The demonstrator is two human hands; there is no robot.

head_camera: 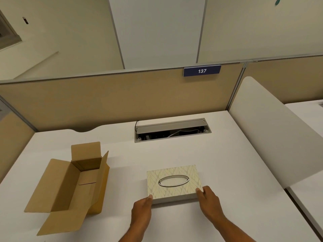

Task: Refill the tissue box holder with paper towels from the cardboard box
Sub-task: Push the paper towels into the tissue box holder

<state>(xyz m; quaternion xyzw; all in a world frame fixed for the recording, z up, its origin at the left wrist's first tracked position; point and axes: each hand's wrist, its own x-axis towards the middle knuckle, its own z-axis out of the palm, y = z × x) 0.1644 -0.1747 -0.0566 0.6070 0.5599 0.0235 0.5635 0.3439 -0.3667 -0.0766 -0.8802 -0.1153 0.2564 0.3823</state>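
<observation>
Tissue box holder (pixel 173 183): flat on the white desk (pixel 218 163), patterned lid up, oval chrome-ringed opening (pixel 173 180) centred on top; no paper visible through the opening. Left hand (pixel 141 209): at the near-left corner of the holder, fingertips touching the corner edge, fingers held together rather than spread. Right hand (pixel 208 200): at the near-right corner of the holder, thumb on the top edge, remaining fingers curled against the side wall; a light two-sided clasp, not a full wrap. Cardboard box (pixel 73 182): left of the holder and well apart from it, flaps open, interior in view and apparently without contents; paper towels not visible anywhere on the desk, whether already inside the holder cannot be told. Open cable tray (pixel 172 130): beyond the holder, recessed in the desk. Numbered plate 137 (pixel 202 70): farther beyond the holder, on the partition. Probable current step: squaring or seating the holder, or preparing to lift its lid. Hazards: corner-only contact gives poor purchase, so a lift could let the lid tilt or slip; uneven pull from one side could skew or slide the holder across the smooth surface; pushing away risks moving it toward the tray recess; pressing down with towels misaligned could trap a sheet under the lid edge.
</observation>
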